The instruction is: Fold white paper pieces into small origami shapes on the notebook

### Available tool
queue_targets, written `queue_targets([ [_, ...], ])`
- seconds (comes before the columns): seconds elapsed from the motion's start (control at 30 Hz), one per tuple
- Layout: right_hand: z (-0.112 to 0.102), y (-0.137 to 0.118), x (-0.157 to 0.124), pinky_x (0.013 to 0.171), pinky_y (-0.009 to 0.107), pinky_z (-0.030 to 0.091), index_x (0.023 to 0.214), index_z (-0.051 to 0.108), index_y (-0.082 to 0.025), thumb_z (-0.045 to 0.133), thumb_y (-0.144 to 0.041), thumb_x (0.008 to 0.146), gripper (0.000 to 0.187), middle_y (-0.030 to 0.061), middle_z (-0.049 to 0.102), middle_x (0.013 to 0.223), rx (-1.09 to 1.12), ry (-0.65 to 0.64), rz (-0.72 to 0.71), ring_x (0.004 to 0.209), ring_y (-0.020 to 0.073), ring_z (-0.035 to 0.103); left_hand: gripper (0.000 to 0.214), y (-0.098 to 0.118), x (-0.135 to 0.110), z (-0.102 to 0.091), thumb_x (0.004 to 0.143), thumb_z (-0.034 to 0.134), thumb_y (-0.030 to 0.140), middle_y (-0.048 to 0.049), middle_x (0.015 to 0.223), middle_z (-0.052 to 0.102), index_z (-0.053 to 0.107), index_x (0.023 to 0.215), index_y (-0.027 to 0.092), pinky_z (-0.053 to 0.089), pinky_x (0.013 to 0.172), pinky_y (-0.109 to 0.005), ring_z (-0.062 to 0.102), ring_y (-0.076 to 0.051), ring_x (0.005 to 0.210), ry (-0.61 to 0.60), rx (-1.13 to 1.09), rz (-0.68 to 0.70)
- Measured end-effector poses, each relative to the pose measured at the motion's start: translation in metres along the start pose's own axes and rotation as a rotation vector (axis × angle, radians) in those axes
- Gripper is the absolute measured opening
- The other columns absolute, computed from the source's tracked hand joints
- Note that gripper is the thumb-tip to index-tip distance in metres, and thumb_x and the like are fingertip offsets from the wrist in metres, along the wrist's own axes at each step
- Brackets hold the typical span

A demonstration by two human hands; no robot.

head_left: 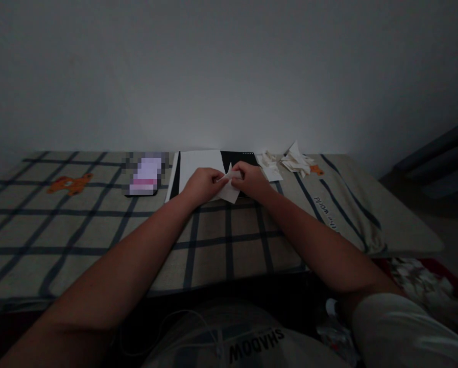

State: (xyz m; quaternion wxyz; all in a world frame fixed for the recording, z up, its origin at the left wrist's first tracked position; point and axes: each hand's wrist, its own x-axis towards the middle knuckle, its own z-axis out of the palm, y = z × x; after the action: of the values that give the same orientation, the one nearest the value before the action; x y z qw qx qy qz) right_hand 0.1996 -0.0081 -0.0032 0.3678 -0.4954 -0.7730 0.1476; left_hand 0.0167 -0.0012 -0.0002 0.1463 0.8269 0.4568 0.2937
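Note:
Both hands meet over a black-and-white book or board (237, 159) on the cloth-covered table. A small folded piece of white paper (229, 192) is pinched between them, one point sticking up. My left hand (202, 184) grips its left side with thumb and fingers closed. On the other side my right hand (250, 179) pinches the paper near its top. Under my left hand lies a larger white sheet (200, 162), covering the left part of the black surface. Parts of the folded paper are hidden behind my fingers.
A phone (147, 176) with a lit, blurred screen lies at left. Crumpled and folded papers (296, 160) sit right of the book, near the wall. The checked tablecloth (221, 225) has bear prints. Below at right are a plastic bottle (334, 327) and a red container (449, 273) of scraps.

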Motion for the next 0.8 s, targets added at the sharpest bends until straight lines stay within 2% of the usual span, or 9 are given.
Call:
queue_targets([
  [0.23, 0.002, 0.002, 0.002, 0.064, 0.027, 0.039, 0.084, 0.059, -0.016, 0.055, -0.020, 0.071, 0.014, 0.0028, 0.061, 0.076, -0.050, 0.069, -0.042, 0.067, 0.0154, 0.052, 0.031, 0.006, -0.001, 0.003, 0.080, 0.056, 0.043, -0.0033, 0.069, 0.069, 0.073, 0.077, 0.017, 0.036, 0.056, -0.026, 0.056, -0.014, 0.060, 0.014, -0.051, -0.042],
  [0.5, -0.001, 0.003, 0.003, 0.066, 0.027, 0.041, 0.085, 0.060, -0.016, 0.054, -0.016, 0.071, 0.016, 0.0026, 0.062, 0.077, -0.028, 0.117, -0.095, 0.070, 0.0149, 0.055, 0.027, 0.006, -0.002, 0.001, 0.081, 0.054, 0.035, -0.0023, 0.069, 0.069, 0.072, 0.074, 0.016, 0.038, 0.057, -0.025, 0.056, -0.014, 0.060, -0.001, -0.127, -0.059],
  [0.67, -0.001, 0.008, 0.005, 0.060, 0.025, 0.041, 0.086, 0.060, -0.017, 0.058, -0.025, 0.075, 0.014, -0.0001, 0.059, 0.070, 0.073, 0.174, 0.001, 0.062, 0.0121, 0.052, 0.029, -0.001, 0.002, 0.001, 0.082, 0.053, 0.036, -0.0026, 0.070, 0.069, 0.071, 0.074, 0.016, 0.037, 0.059, -0.026, 0.057, -0.015, 0.064, 0.032, -0.119, -0.074],
  [0.8, -0.001, 0.009, 0.004, 0.059, 0.025, 0.041, 0.091, 0.059, -0.017, 0.058, -0.035, 0.079, 0.022, -0.0009, 0.058, 0.066, 0.110, 0.188, 0.012, 0.058, 0.0114, 0.052, 0.028, -0.002, 0.004, -0.003, 0.082, 0.053, 0.036, -0.0033, 0.069, 0.068, 0.070, 0.074, 0.016, 0.037, 0.060, -0.027, 0.057, -0.016, 0.065, 0.096, -0.081, -0.123],
])
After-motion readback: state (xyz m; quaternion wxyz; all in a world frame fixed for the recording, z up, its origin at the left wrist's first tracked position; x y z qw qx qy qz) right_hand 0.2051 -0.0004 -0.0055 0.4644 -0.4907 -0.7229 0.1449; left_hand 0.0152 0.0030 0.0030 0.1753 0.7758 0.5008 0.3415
